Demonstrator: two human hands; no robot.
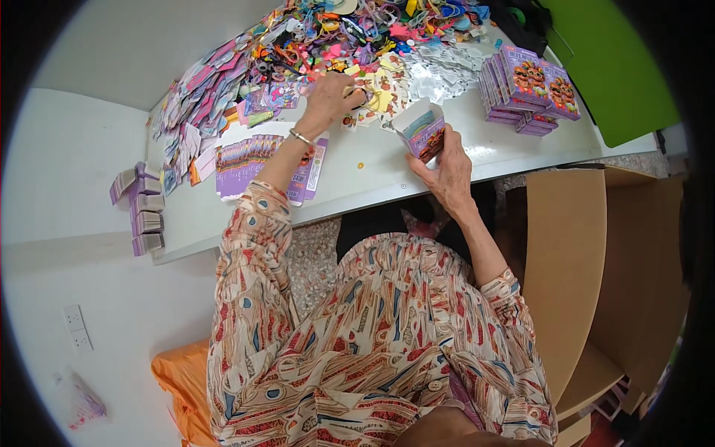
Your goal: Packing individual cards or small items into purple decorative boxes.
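My right hand [448,170] grips a small purple cardboard box [424,138] near the table's front edge. The box's top flaps stand up, and a cartoon picture covers its front. Farther left, my left hand [328,102] reaches over the near side of a heap of colourful small trinkets [350,33]. Its fingers are bent together; whatever they pinch is too small or hidden to name. Pale printed sticker sheets [389,78] lie just right of these fingers. Under my left forearm is a row of flattened purple boxes [249,165], overlapping one another.
Filled-out purple boxes [527,82] stand stacked at the right, beside a green board [614,67]. Clear little packets [447,65] and pink-purple cards [201,97] flank the heap. More bundled boxes [145,208] hang at the left edge. An open carton [566,261] stands right of me.
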